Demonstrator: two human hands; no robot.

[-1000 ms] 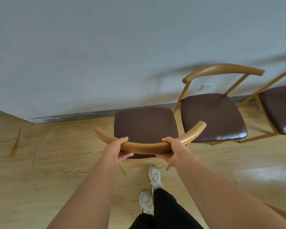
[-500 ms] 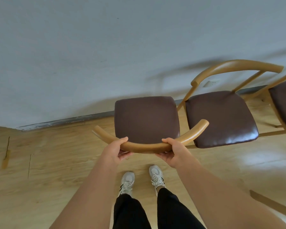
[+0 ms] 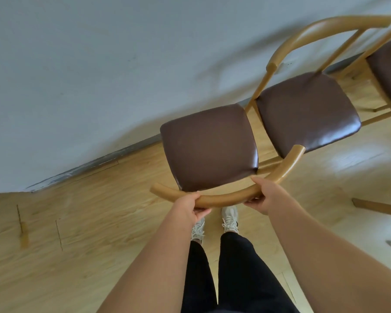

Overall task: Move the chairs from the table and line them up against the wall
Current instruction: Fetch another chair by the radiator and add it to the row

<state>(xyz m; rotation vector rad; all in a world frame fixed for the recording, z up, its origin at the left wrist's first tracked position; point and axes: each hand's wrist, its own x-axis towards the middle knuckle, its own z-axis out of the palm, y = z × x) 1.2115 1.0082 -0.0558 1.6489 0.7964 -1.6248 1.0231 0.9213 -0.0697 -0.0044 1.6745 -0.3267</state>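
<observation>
Chair [image 3: 209,147] sits by the wall [image 3: 99,75], its backrest gripped by my left hand [image 3: 187,205] and right hand [image 3: 265,195], fingers curled shut around it. Beside it, two chairs [image 3: 307,111] already stand lined up; I judge this one nearly placed.

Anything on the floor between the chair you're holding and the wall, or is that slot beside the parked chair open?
Nothing visible stands in the way. Both hands, left hand and right hand, grip the held chair by its backrest; its seat's far edge nears the wall, beside the parked chair.
</observation>
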